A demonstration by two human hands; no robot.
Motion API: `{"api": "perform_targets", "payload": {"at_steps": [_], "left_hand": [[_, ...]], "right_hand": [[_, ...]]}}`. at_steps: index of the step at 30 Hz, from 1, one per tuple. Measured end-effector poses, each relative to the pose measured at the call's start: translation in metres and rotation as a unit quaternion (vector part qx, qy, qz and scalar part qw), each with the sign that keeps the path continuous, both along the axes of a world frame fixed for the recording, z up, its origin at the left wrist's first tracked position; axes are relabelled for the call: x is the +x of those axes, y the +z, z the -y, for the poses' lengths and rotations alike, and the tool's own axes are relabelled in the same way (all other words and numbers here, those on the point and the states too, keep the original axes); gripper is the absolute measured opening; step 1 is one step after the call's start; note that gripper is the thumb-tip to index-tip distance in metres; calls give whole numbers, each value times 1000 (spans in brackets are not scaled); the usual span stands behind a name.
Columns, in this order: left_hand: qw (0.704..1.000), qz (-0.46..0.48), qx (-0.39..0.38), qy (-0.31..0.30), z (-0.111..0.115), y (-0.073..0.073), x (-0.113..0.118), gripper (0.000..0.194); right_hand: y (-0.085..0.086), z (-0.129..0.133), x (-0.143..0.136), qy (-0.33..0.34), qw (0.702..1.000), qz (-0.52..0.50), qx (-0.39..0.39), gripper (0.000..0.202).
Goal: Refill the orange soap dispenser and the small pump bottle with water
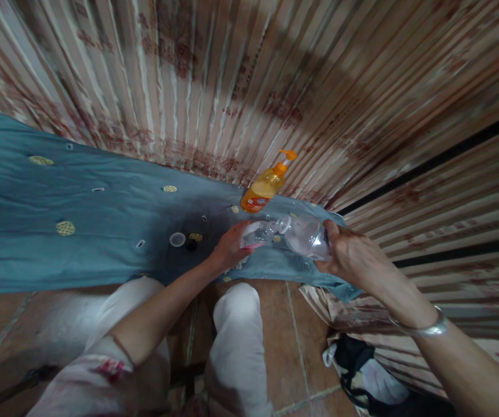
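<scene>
My left hand (230, 250) is closed on a small clear plastic bottle (258, 233) with a pinkish tint low on its side. My right hand (345, 252) grips a larger clear plastic bottle (305, 236) by its base end. Both bottles lie nearly level, mouth toward mouth; whether the necks touch or only overlap in view I cannot tell. Just behind them stands a pump bottle (263, 190) of orange-yellow liquid with an orange pump head. Left of my left hand lie a round translucent lid (177, 238) and a small dark round thing (192, 245), perhaps a cap.
A blue-green cloth (114, 214) with yellow ovals covers the long surface before me. Pleated patterned curtains (214, 87) rise behind it and on the right, with dark bars across. Dark and light fabric items (375, 370) lie at lower right near the tiled floor (292, 341).
</scene>
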State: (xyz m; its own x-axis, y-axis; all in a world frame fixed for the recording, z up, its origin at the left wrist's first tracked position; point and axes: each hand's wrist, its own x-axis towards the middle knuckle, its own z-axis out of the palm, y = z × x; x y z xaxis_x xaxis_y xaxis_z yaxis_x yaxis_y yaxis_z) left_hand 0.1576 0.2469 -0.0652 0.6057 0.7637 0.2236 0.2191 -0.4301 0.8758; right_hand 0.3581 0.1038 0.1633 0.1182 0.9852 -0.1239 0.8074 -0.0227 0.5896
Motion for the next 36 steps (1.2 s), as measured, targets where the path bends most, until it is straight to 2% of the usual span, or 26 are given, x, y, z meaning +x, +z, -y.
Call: {"api": "perform_targets", "payload": {"at_steps": [7, 12, 18, 36], "left_hand": [[1000, 15, 5, -4, -1, -5, 1, 74], [1000, 21, 0, -3, 0, -1, 0, 71], [1000, 8, -2, 1, 0, 2, 0, 73], [1000, 11, 4, -1, 0, -1, 0, 71]], "right_hand": [[4, -2, -3, -12, 1000, -8, -16, 49], [5, -3, -3, -14, 1000, -6, -21, 53], [7, -4, -11, -33, 999, -4, -17, 48], [3, -1, -4, -2, 1000, -4, 1, 48]]}}
